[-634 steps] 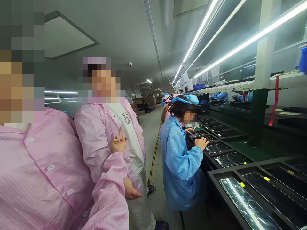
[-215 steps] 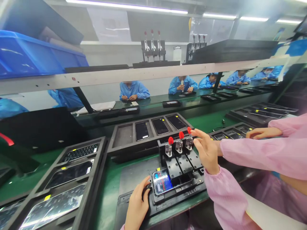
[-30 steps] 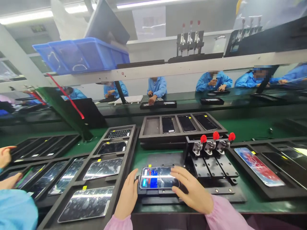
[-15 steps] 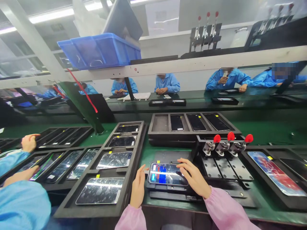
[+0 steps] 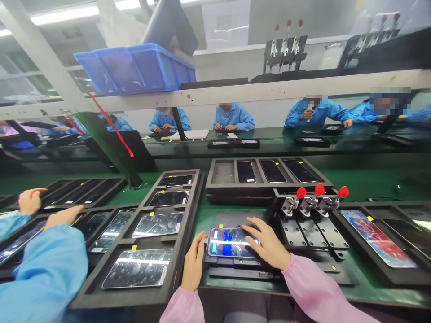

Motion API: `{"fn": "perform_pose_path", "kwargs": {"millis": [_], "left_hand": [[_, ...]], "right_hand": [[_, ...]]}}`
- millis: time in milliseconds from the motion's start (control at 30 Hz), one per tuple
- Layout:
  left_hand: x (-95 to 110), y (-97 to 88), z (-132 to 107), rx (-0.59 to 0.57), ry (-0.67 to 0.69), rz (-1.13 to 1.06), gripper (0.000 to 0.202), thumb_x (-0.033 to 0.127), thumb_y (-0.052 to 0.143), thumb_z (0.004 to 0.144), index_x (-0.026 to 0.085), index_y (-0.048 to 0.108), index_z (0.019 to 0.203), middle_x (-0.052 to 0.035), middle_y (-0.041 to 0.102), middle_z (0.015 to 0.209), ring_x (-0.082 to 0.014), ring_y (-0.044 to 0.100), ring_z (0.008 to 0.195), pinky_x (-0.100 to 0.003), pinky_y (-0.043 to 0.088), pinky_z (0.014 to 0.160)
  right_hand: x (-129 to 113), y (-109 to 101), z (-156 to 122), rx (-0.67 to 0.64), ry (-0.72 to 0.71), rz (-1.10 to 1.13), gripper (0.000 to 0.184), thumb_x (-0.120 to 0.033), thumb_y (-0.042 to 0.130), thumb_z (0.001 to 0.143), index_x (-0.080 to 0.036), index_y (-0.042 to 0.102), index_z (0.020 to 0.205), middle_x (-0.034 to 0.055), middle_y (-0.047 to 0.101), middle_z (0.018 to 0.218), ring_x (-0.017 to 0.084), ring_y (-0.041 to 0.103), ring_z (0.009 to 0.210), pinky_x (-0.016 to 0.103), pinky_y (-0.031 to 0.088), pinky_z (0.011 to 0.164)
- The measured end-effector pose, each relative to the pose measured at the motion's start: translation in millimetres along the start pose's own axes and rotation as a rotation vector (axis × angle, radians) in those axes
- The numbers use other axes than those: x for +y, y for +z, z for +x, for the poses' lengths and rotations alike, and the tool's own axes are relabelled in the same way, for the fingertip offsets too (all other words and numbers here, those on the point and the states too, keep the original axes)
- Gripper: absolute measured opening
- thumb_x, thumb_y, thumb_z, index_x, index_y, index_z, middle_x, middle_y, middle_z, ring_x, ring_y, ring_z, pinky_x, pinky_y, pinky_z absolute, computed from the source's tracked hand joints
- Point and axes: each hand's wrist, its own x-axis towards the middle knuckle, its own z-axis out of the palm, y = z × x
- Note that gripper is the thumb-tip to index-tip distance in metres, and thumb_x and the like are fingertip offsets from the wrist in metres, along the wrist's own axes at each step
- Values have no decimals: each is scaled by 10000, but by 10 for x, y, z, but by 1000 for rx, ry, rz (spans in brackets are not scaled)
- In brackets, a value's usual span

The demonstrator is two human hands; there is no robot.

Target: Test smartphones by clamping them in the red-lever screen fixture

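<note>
A phone with a lit blue and red screen (image 5: 226,241) lies in a black fixture (image 5: 235,268) on the green bench in front of me. My left hand (image 5: 193,265) rests flat against the fixture's left end, fingers stretched out beside the phone. My right hand (image 5: 267,244) lies over the phone's right end, fingers spread and touching its edge. Behind the fixture stand three clamps with red knobs (image 5: 316,197), all tilted back.
A black tray (image 5: 183,251) of dark phones sits left of the fixture, another tray (image 5: 215,184) behind it, and one at the right holds a lit phone (image 5: 377,237). A co-worker's blue sleeve (image 5: 43,273) and hands work at the left. Blue-coated people sit across the line.
The view has shifted slightly. My hands stay on the phone and fixture. The co-worker's hand at the left has moved onto a tray.
</note>
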Motion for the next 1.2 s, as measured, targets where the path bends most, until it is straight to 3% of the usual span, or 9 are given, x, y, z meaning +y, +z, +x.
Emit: {"fn": "perform_pose_path", "kwargs": {"millis": [100, 200, 433, 633, 833, 1000, 1200], "left_hand": [[-2, 2, 2, 2, -2, -6, 412, 437, 327, 893, 219, 469, 1213, -54, 578, 1189, -192, 497, 1147, -352, 329, 1011], [-5, 0, -5, 9, 5, -8, 410, 435, 329, 893, 219, 473, 1210, -52, 586, 1177, -192, 507, 1136, -350, 338, 1004], [-32, -5, -5, 8, 3, -19, 412, 429, 323, 897, 216, 457, 1223, -54, 584, 1176, -186, 507, 1133, -344, 340, 999], [-21, -2, 10, -7, -8, -12, 412, 432, 313, 900, 215, 445, 1224, -62, 570, 1188, -183, 496, 1142, -348, 323, 1009], [-33, -6, 4, 1, 1, -3, 416, 434, 324, 894, 213, 462, 1218, -60, 582, 1179, -188, 518, 1123, -341, 355, 987], [-47, -8, 5, 14, 18, 12, 419, 435, 335, 888, 212, 480, 1212, -62, 585, 1184, -197, 515, 1131, -358, 351, 997], [-29, -14, 4, 10, 21, 4, 426, 442, 339, 887, 201, 480, 1208, -72, 584, 1187, -209, 505, 1149, -381, 341, 1010]], "right_hand": [[-62, -10, -33, -47, -53, -60, 278, -402, 425, 888, -325, 607, 1084, 18, 431, 1330, 257, 293, 1284, 483, 266, 1038], [-69, -31, -35, 4, -22, 84, 273, -378, 382, 909, -285, 630, 972, 18, 473, 1261, 207, 359, 1239, 409, 287, 1048], [1, 9, 62, 56, 46, 173, 295, -359, 337, 922, -254, 598, 1011, 33, 500, 1188, 156, 459, 1137, 315, 345, 1011], [135, 22, 16, 132, 195, 130, 305, -372, 466, 846, -199, 563, 1077, 74, 534, 1147, 213, 464, 1092, 390, 352, 983], [179, -16, -93, 72, 305, 148, 438, -373, 527, 788, -223, 516, 1199, 70, 574, 1076, 207, 530, 923, 389, 439, 860], [139, -54, -61, -2, 235, 183, 449, -330, 569, 760, -291, 529, 1205, 20, 542, 1201, 190, 515, 993, 356, 405, 922], [109, -77, -47, -14, 214, 191, 412, -320, 567, 770, -296, 560, 1182, 34, 532, 1218, 215, 480, 1106, 409, 314, 1008]]}}
